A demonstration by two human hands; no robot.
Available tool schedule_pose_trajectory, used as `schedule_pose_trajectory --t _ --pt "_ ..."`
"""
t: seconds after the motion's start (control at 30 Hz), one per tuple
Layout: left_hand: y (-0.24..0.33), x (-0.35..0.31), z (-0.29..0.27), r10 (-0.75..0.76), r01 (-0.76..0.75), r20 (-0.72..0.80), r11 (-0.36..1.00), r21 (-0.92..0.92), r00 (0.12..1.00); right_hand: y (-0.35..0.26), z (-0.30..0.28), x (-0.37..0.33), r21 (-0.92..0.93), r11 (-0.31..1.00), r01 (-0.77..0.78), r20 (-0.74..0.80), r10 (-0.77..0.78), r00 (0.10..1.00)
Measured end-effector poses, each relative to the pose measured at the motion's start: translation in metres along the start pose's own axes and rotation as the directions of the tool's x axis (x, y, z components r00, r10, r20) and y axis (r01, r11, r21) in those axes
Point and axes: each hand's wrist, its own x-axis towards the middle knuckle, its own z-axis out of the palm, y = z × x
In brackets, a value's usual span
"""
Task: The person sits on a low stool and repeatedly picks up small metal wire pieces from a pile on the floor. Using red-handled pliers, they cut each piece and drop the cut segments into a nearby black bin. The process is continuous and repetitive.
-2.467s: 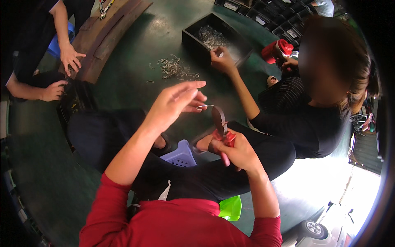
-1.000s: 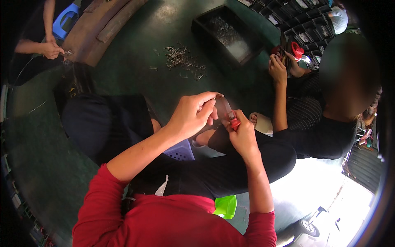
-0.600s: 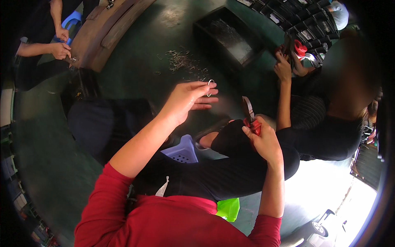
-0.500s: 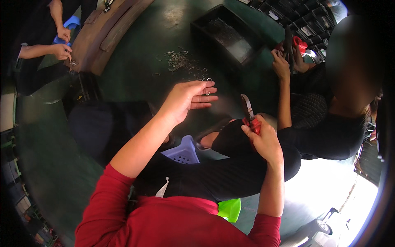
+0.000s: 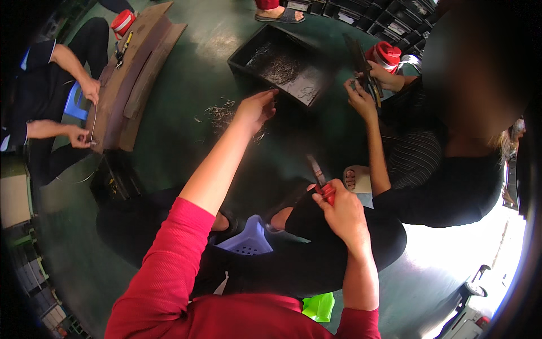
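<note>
My left hand (image 5: 258,111) is stretched forward beside the near edge of a black plastic bin (image 5: 240,63). Its fingers are curled together, and whatever they hold is hidden. Inside the bin lie many small bent wire pieces (image 5: 280,70), with a few wire rings (image 5: 307,92) toward the right corner. In my right hand (image 5: 342,213) are red-handled pliers (image 5: 320,179), their metal jaws pointing forward and up, with nothing visible between them. More wire scraps (image 5: 220,116) are scattered on the dark green floor to the left of my left hand.
A co-worker at the right holds a dark tool (image 5: 367,70) near a red container (image 5: 387,55). Another person at the left bends a wire (image 5: 95,116) beside a brown cardboard piece (image 5: 144,68). A blue-purple plastic stool (image 5: 248,240) is below my legs. Black crates (image 5: 389,25) stand at the back.
My left hand has moved forward to the bin; the wire ring in its fingers no longer shows. My right hand has shifted slightly left with the pliers. The view has tilted up.
</note>
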Motion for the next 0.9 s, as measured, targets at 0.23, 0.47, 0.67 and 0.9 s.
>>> schedule_pose_trajectory --t 0.23,0.47,0.67,0.9 --pt "-0.009 0.049 0.020 0.117 -0.119 0.053 0.992 0.048 0.992 0.003 0.005 0.003 -0.067 0.998 0.008 0.063 -0.004 0.998" --pt "0.009 0.063 0.047 0.132 -0.141 0.111 0.987 0.073 0.985 0.003 0.006 0.004 -0.019 1.000 0.010 0.044 -0.009 0.999" --pt "0.019 0.110 0.032 0.252 -0.264 0.100 0.787 0.558 0.963 0.004 0.009 0.007 0.001 1.000 0.017 0.066 -0.017 0.998" --pt "-0.033 0.101 -0.087 0.533 -0.255 0.100 0.225 0.941 0.840 -0.001 0.005 0.012 -0.010 1.000 0.014 0.131 -0.013 0.991"
